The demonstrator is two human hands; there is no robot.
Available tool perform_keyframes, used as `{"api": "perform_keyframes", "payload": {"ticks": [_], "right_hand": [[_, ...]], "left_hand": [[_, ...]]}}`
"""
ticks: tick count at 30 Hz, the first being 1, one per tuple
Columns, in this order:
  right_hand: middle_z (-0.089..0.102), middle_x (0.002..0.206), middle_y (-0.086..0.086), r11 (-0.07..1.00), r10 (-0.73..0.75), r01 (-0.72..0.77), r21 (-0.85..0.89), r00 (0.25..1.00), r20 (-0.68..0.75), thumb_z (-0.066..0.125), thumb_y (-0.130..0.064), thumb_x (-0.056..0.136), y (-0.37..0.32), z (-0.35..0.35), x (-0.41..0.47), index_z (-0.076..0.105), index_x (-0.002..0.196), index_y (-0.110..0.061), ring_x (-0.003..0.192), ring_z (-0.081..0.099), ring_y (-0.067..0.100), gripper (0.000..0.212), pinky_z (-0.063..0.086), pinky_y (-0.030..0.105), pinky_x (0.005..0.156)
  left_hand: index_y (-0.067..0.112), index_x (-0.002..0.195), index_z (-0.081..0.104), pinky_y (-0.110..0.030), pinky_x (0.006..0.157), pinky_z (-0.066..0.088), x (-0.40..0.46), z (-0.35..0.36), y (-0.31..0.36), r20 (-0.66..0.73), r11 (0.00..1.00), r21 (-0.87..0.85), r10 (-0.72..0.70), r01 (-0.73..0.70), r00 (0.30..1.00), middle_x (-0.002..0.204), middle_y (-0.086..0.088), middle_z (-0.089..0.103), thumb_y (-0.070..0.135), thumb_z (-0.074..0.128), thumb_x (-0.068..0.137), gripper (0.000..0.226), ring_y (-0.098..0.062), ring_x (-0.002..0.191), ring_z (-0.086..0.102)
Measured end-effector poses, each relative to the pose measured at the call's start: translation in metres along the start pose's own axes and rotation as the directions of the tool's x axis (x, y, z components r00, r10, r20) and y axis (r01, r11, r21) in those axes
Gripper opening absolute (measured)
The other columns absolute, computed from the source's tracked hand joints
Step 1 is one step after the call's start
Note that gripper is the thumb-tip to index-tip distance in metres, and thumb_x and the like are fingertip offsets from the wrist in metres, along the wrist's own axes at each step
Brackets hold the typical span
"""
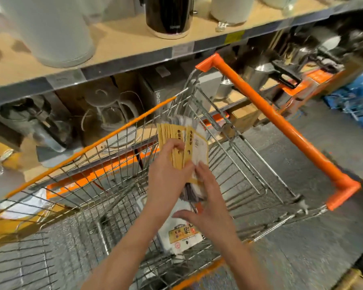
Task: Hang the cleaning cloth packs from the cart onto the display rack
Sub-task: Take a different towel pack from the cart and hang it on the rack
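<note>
A fanned stack of cleaning cloth packs with yellow header cards is held above the wire cart. My left hand grips the stack from the left, thumb across the yellow cards. My right hand touches the lower right side of the stack with its fingers spread and fairly straight. One more cloth pack, white with a yellow label, lies on the cart's floor beneath my hands. No display rack is in view.
The cart's orange handle runs along the right. Behind the cart stands a shelf unit with white and black kettles on top and boxed appliances below. Blue packaging lies at far right on the grey floor.
</note>
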State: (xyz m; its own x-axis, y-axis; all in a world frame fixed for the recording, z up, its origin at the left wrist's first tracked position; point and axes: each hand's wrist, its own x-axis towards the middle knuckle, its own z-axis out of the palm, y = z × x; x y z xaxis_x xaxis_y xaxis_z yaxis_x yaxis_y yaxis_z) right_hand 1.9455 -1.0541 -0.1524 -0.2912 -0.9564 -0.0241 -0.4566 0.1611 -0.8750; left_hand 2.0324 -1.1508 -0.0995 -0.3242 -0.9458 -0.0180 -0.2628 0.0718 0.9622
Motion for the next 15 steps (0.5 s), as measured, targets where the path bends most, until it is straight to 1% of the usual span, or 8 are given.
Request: {"api": "perform_keyframes", "payload": {"ticks": [2,4,6,8,11,12,14,15], "right_hand": [[0.009,0.147,-0.037,0.997,-0.053,0.044,-0.069,0.99,-0.13,0.078,-0.049,0.064,-0.015,-0.002,0.001,0.013,0.137,-0.057,0.141,0.011,-0.005,0.098,0.016,0.006,0.109],[0.017,0.144,-0.039,0.992,-0.097,0.073,-0.1,0.961,-0.258,0.076,-0.046,0.065,-0.027,-0.008,0.003,0.019,0.135,-0.055,0.138,0.022,-0.003,0.091,0.024,0.012,0.11],[0.03,0.138,-0.038,0.995,-0.085,0.057,-0.087,0.928,-0.362,0.074,-0.042,0.065,-0.037,-0.017,0.004,0.025,0.13,-0.059,0.129,0.034,-0.009,0.083,0.035,0.013,0.103],[0.039,0.134,-0.033,0.99,-0.093,0.039,-0.138,0.907,-0.411,0.079,-0.033,0.064,-0.046,-0.026,0.005,0.032,0.13,-0.054,0.121,0.04,-0.012,0.084,0.04,0.015,0.098],[0.041,0.133,-0.02,0.969,-0.186,0.095,-0.229,0.89,-0.417,0.088,-0.022,0.061,-0.06,-0.039,0.006,0.026,0.13,-0.051,0.12,0.041,-0.005,0.097,0.033,0.003,0.096],[0.043,0.135,-0.016,0.967,-0.199,0.115,-0.228,0.897,-0.395,0.087,-0.021,0.062,-0.066,-0.043,0.006,0.023,0.13,-0.052,0.123,0.044,0.0,0.099,0.037,0.006,0.096],[0.05,0.136,-0.004,0.944,-0.265,0.153,-0.292,0.88,-0.394,0.085,-0.021,0.062,-0.075,-0.05,0.006,0.025,0.133,-0.045,0.122,0.052,0.013,0.096,0.05,0.029,0.095],[0.053,0.135,0.0,0.94,-0.281,0.159,-0.301,0.862,-0.422,0.082,-0.023,0.062,-0.079,-0.055,0.005,0.026,0.133,-0.042,0.12,0.054,0.014,0.092,0.052,0.032,0.092]], "left_hand": [[0.042,0.087,0.048,-0.022,0.052,0.047,0.0,0.0,0.02,-0.006,0.999,-0.035,0.004,-0.004,1.0,0.088,0.026,0.059,0.012,0.066,0.08,0.036,-0.005,0.065,0.058],[0.045,0.088,0.047,-0.025,0.061,0.051,0.0,0.001,0.036,0.006,0.997,-0.076,-0.005,0.006,1.0,0.088,0.026,0.058,0.012,0.066,0.081,0.039,0.0,0.073,0.058],[0.048,0.088,0.046,-0.024,0.062,0.053,0.0,0.001,0.051,0.027,0.995,-0.103,-0.007,0.01,1.0,0.088,0.034,0.056,0.014,0.066,0.082,0.04,0.006,0.076,0.057],[0.05,0.091,0.046,-0.027,0.067,0.056,-0.001,-0.001,0.063,0.05,0.989,-0.146,-0.012,0.019,0.999,0.089,0.033,0.058,0.016,0.065,0.083,0.04,0.005,0.078,0.06],[0.05,0.109,0.042,-0.042,0.079,0.057,0.0,-0.004,0.081,0.095,0.979,-0.2,-0.007,0.026,0.995,0.103,0.025,0.055,0.016,0.063,0.085,0.046,-0.002,0.089,0.061],[0.05,0.112,0.04,-0.04,0.078,0.057,0.001,-0.005,0.087,0.11,0.978,-0.208,0.012,0.012,0.994,0.105,0.027,0.052,0.015,0.062,0.085,0.049,0.003,0.088,0.06],[0.052,0.114,0.037,-0.032,0.076,0.056,0.001,-0.006,0.1,0.138,0.977,-0.209,0.062,-0.032,0.989,0.108,0.029,0.05,0.016,0.061,0.086,0.051,0.01,0.089,0.057],[0.052,0.116,0.036,-0.03,0.077,0.056,0.0,-0.007,0.106,0.152,0.978,-0.201,0.083,-0.051,0.985,0.111,0.027,0.049,0.018,0.061,0.087,0.051,0.01,0.091,0.056]]}}
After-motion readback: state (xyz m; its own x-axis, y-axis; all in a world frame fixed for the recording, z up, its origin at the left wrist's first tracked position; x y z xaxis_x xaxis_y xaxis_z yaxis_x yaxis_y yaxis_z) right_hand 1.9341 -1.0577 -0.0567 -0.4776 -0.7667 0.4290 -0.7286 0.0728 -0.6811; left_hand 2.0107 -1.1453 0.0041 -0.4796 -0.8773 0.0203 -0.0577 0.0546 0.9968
